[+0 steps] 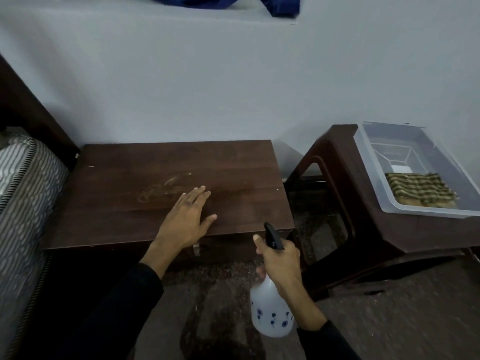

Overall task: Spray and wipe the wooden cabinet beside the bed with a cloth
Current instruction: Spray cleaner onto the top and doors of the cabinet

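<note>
Striped grey-and-white fabric at far left: one mattress, quilted, with a corded edge; one dark wooden headboard behind it.

One wooden cabinet just beside the bed, against a pale wall; dark brown, flat rectangular top with straight grain; one pale, looping smear near the middle of the top.

Hands: two, each out of a dark sleeve.

Left hand palm down on the cabinet top near its front edge, just right of the smear; fingers straight and slightly spread, thumb out to the side; nothing in its grasp.

Right hand in front of the cabinet's front right corner, over the floor; fingers curled round the neck of one spray bottle; translucent white plastic body, rounded, printed with small blue flowers; black trigger head pointing up towards the cabinet.

Floor dark and speckled.

One brown stool right of the cabinet, apart from it, moulded, with an arched opening in its side; looks like plastic.

One clear plastic tub on the stool, rectangular, lidless.

One cloth in the tub at its near end; folded flat, wavy green-and-cream stripes, nubby weave.

One piece of dark blue fabric hangs at the top edge, cut off by the frame.
</note>
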Motion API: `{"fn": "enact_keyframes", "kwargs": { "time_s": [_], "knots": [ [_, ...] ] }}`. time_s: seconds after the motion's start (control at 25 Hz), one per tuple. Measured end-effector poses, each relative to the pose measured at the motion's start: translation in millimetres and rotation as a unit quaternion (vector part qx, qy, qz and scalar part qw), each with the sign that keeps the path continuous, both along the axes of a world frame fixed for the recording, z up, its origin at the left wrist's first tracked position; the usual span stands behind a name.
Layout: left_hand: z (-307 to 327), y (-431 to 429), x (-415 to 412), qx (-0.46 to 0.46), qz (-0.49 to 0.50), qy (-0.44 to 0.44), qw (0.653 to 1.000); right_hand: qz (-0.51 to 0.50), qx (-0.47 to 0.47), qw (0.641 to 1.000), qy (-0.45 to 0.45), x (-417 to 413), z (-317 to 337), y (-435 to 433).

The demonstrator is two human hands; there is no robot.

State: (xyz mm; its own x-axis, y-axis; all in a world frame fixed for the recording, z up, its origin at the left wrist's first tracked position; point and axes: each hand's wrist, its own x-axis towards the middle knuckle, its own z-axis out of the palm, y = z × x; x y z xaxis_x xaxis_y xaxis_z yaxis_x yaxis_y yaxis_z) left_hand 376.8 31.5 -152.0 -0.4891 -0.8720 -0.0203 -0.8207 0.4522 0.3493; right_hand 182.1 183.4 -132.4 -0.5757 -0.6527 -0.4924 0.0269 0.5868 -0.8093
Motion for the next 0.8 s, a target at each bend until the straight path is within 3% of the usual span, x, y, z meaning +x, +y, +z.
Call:
{"fn": "enact_keyframes", "kwargs": {
  "time_s": [0.4, 0.8],
  "knots": [
    [-2, -15, 176, 0.02, 0.064, 0.019, 0.998, 0.047, -0.02, 0.999, 0.003, 158, 5, -46],
    [-1, -15, 265, 0.033, 0.173, 0.023, 0.984, 0.135, -0.027, 0.99, -0.018, 260, 3, -73]
  ]
}}
